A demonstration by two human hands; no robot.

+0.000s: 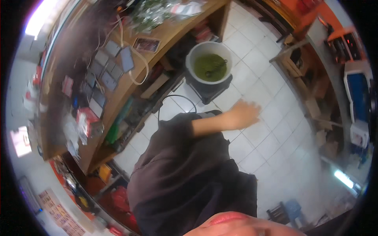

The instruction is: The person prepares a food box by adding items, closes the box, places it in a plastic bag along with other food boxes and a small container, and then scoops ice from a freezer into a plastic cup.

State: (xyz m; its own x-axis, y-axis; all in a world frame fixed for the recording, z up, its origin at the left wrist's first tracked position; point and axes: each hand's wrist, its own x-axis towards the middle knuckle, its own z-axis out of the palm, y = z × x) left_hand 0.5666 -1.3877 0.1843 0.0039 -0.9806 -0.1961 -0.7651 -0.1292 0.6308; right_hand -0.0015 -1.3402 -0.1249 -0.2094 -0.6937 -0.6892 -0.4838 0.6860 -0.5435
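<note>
My left hand (245, 114) reaches rightward across my front from a dark sleeve, over the tiled floor. It is a little blurred, its fingers stretched out, and nothing shows in it. Beyond it stands a round white tub (190, 59) of green contents (205, 63), apart from the hand. Dark metal pieces (216, 69), perhaps a utensil, lie partly sunk in the green; their kind is unclear. Under the tub is a low dark stand (208, 89). My right hand is out of view.
A wooden counter (136, 74) on the left carries several phones (126, 59), a white cable (145, 65) and plastic bags (151, 15). A black cord (177, 95) loops near the floor. Wooden shelving (315, 90) lines the right side, over white floor tiles (271, 145).
</note>
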